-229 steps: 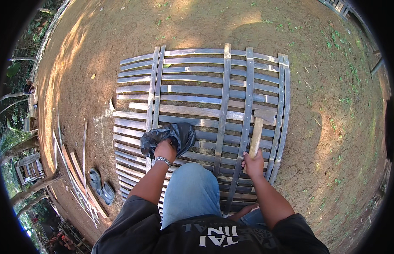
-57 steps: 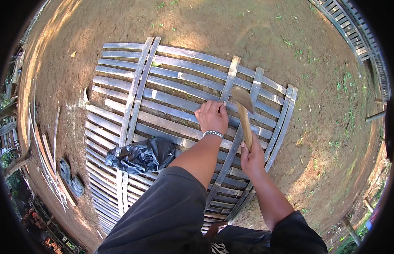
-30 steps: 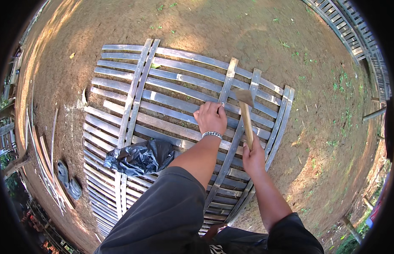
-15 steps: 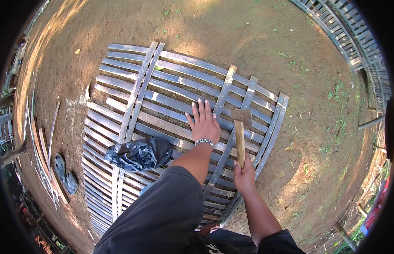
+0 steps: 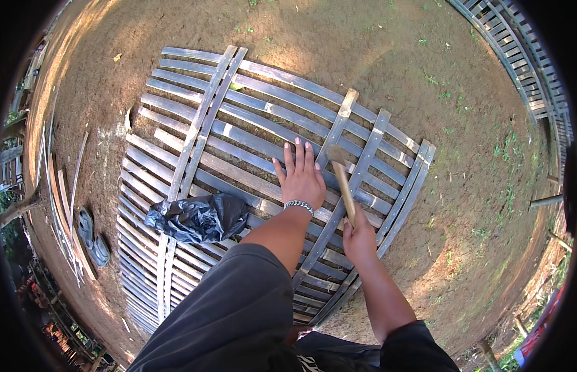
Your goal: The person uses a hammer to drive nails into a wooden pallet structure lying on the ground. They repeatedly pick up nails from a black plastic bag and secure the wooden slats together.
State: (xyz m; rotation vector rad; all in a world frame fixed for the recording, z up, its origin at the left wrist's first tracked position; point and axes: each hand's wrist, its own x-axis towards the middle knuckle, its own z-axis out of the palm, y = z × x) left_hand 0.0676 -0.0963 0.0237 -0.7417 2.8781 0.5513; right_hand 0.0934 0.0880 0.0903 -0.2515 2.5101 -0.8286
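Observation:
Slatted bamboo panel (image 5: 214,131) lies on the ground before me, its long slats crossed by paired battens. My left hand (image 5: 301,181) is open, pressed flat on the slats near the middle with its fingers stretched away from me. To its right, my right hand (image 5: 360,240) is closed round the wooden handle of a hammer- or hatchet-like tool (image 5: 345,186). Its brownish head points away from me and is over the slats between two battens; whether it touches them I cannot tell. A crumpled black plastic bag (image 5: 198,218) rests on the panel, left of my left forearm.
Grey slippers (image 5: 93,237) stand on the bare soil at left. Beside them lie long wooden strips (image 5: 68,217). At the upper right is a slatted fence (image 5: 518,56); posts (image 5: 547,201) stick in from the right edge. Sparse grass (image 5: 502,149) grows right of the panel.
The tool's head has swung left and turned, so it now shows narrower and nearer my left hand. My left hand stays flat on the slats. The view has shifted slightly.

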